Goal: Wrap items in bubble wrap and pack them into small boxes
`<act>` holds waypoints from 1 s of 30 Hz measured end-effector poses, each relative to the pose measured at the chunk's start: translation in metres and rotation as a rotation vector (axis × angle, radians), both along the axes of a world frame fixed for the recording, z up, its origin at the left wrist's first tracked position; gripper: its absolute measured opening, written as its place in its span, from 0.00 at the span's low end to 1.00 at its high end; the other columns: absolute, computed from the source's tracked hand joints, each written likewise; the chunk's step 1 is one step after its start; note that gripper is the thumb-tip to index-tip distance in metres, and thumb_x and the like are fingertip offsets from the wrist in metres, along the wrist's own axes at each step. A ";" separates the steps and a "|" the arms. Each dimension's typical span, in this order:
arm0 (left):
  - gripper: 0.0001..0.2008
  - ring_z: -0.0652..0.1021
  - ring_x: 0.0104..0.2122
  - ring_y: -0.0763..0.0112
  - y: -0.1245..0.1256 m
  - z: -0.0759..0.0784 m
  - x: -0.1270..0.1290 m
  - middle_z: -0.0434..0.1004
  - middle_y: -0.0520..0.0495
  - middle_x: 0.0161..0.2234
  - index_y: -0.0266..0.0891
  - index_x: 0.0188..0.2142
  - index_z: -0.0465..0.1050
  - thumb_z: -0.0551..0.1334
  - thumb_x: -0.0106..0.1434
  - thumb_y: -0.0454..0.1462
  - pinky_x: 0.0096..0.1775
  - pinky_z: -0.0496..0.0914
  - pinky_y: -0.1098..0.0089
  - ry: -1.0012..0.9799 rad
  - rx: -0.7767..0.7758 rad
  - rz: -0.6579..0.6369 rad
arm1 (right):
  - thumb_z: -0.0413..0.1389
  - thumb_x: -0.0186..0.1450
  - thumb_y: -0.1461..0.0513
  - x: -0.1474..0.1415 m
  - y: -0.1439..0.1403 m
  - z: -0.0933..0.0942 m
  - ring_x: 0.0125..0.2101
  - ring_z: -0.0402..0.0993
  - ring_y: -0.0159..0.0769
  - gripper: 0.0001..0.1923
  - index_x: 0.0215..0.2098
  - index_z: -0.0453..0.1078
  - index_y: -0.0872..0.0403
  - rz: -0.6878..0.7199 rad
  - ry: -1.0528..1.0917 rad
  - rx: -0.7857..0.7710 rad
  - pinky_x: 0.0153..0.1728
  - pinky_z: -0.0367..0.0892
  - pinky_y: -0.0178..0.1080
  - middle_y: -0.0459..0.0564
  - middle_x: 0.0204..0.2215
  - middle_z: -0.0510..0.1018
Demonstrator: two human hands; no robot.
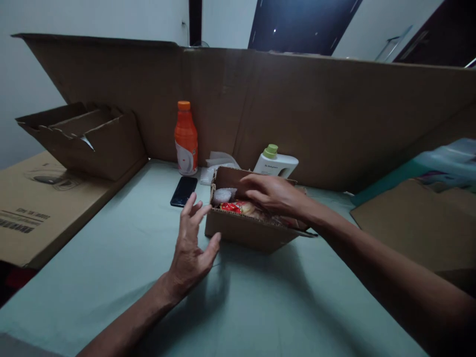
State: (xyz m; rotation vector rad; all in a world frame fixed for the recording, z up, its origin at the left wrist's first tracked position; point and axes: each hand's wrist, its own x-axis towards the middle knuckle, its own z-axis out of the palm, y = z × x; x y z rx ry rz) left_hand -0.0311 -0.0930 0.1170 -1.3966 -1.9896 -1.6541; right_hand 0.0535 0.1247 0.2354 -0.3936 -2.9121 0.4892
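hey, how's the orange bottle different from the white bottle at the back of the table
The orange bottle is tall and slim with an orange cap; the white bottle is squat, has a handle and a green cap. The orange bottle stands in full view beside the phone; the white bottle is partly hidden behind the small box. Both stand upright, capped.

Dim room: pale walls point(92, 20), dark window point(301, 25), tall cardboard screen point(334, 114) behind a pale green table point(111, 258).

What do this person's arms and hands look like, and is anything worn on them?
Both are bare: the left hand and right hand show no gloves, rings or watch, and no sleeves reach the forearms as far as the picture shows. The dim light hides finer detail.
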 end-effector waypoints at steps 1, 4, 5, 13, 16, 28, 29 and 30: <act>0.30 0.64 0.66 0.53 -0.006 -0.005 -0.003 0.52 0.37 0.69 0.46 0.64 0.58 0.62 0.65 0.32 0.61 0.67 0.47 -0.032 -0.008 0.014 | 0.54 0.65 0.61 0.027 -0.002 0.004 0.41 0.78 0.41 0.14 0.46 0.77 0.51 -0.089 0.130 0.020 0.40 0.70 0.40 0.49 0.43 0.83; 0.33 0.64 0.66 0.53 -0.021 -0.024 -0.014 0.52 0.39 0.69 0.50 0.68 0.53 0.62 0.66 0.36 0.59 0.69 0.48 -0.176 -0.079 0.014 | 0.55 0.67 0.50 0.109 -0.012 -0.007 0.41 0.78 0.44 0.16 0.45 0.77 0.49 -0.488 0.476 0.028 0.37 0.71 0.42 0.51 0.42 0.82; 0.34 0.64 0.66 0.52 -0.023 -0.030 -0.018 0.53 0.39 0.69 0.50 0.68 0.52 0.62 0.66 0.37 0.58 0.69 0.48 -0.233 -0.111 0.000 | 0.56 0.66 0.48 0.129 -0.015 -0.020 0.41 0.77 0.45 0.17 0.44 0.77 0.48 -0.593 0.552 0.019 0.40 0.71 0.44 0.52 0.42 0.82; 0.43 0.62 0.67 0.50 0.033 -0.034 -0.017 0.58 0.33 0.68 0.36 0.71 0.46 0.63 0.59 0.35 0.62 0.64 0.47 -0.499 -0.185 -0.236 | 0.63 0.55 0.46 0.112 -0.025 -0.133 0.44 0.79 0.48 0.30 0.49 0.69 0.54 -0.541 0.506 -0.594 0.41 0.75 0.47 0.58 0.45 0.81; 0.45 0.61 0.68 0.50 0.035 -0.032 0.017 0.57 0.34 0.69 0.37 0.71 0.45 0.64 0.58 0.35 0.64 0.63 0.48 -0.472 -0.181 -0.242 | 0.62 0.55 0.46 0.134 -0.029 -0.130 0.37 0.79 0.47 0.27 0.46 0.69 0.54 -0.644 0.502 -0.566 0.38 0.75 0.47 0.57 0.41 0.82; 0.39 0.71 0.60 0.49 -0.146 -0.064 0.069 0.61 0.35 0.66 0.46 0.70 0.46 0.61 0.64 0.41 0.58 0.69 0.44 -0.527 -0.226 0.177 | 0.59 0.60 0.54 0.110 -0.122 -0.137 0.35 0.78 0.41 0.20 0.47 0.71 0.54 -0.302 0.408 -0.602 0.38 0.75 0.43 0.53 0.39 0.82; 0.38 0.72 0.60 0.49 -0.159 -0.066 0.068 0.61 0.35 0.65 0.46 0.70 0.46 0.61 0.65 0.42 0.58 0.69 0.45 -0.524 -0.246 0.217 | 0.59 0.60 0.54 0.100 -0.125 -0.138 0.36 0.78 0.42 0.20 0.48 0.71 0.54 -0.256 0.382 -0.607 0.39 0.75 0.44 0.53 0.40 0.82; 0.38 0.71 0.60 0.48 -0.170 -0.068 0.067 0.61 0.35 0.65 0.46 0.70 0.47 0.61 0.65 0.42 0.59 0.68 0.44 -0.510 -0.266 0.242 | 0.59 0.60 0.54 0.094 -0.127 -0.139 0.37 0.78 0.42 0.20 0.48 0.71 0.54 -0.227 0.359 -0.607 0.39 0.75 0.44 0.54 0.40 0.82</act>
